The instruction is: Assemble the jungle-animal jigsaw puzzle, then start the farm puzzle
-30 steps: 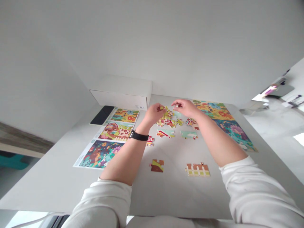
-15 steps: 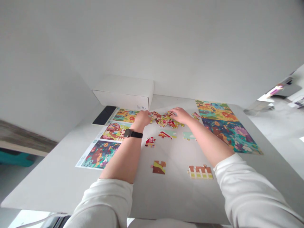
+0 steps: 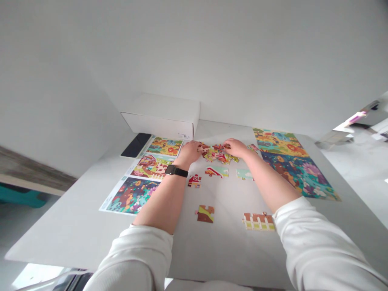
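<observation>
A heap of jigsaw puzzle pieces (image 3: 220,155) lies toward the back of the table, printed with farm pictures in red, brown, green and yellow. My left hand (image 3: 190,151), with a black watch (image 3: 176,171) at its wrist, is at the heap's left edge; its fingers are curled in on a puzzle piece there, partly hidden. On the right side of the heap my right hand (image 3: 235,146) has its fingertips pinched together on a puzzle piece. Nearer to me lie a red barn piece (image 3: 194,180), a red roof section (image 3: 216,171) and a pale sky section (image 3: 244,173).
A brown-and-green piece (image 3: 205,214) and a fence section (image 3: 259,221) lie nearer the front. At left are a picture sheet (image 3: 133,196) and a dark phone (image 3: 136,145), with a white box (image 3: 160,125) behind. Two-scene posters (image 3: 291,161) lie at right, against the wall.
My left hand has shifted right, further onto the heap's edge. The right hand's fingers have drawn in over the pieces. The whole view has slid slightly.
</observation>
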Available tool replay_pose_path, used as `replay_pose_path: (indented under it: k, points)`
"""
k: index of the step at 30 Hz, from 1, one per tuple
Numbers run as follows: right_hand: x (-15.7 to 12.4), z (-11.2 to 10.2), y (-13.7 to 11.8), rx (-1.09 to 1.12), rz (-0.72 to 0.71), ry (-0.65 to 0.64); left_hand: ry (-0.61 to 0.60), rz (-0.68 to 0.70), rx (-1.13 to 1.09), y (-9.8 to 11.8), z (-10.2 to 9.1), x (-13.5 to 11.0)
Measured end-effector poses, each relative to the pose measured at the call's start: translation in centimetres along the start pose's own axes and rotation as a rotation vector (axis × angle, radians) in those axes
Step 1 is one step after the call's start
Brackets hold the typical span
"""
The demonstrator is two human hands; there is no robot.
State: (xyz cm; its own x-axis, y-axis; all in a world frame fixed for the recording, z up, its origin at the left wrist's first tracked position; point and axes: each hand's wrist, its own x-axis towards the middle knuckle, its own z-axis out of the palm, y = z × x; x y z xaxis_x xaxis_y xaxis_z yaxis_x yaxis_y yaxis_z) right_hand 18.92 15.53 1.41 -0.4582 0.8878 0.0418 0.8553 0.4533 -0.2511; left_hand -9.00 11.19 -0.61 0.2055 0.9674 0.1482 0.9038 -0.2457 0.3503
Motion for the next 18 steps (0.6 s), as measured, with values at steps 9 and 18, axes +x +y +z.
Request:
replay_pose_path:
  k: [9, 18]
  points:
    - [-0.7, -0.6, 0.9, -0.047, 0.080, 0.010, 0.014, -0.082, -0.075, 0.5, -1.1, 0.0]
    - [0.4, 0.7, -3.7, 0.081, -0.246, -0.059, 0.006, -0.138, -0.069, 1.1, -1.6, 0.1]
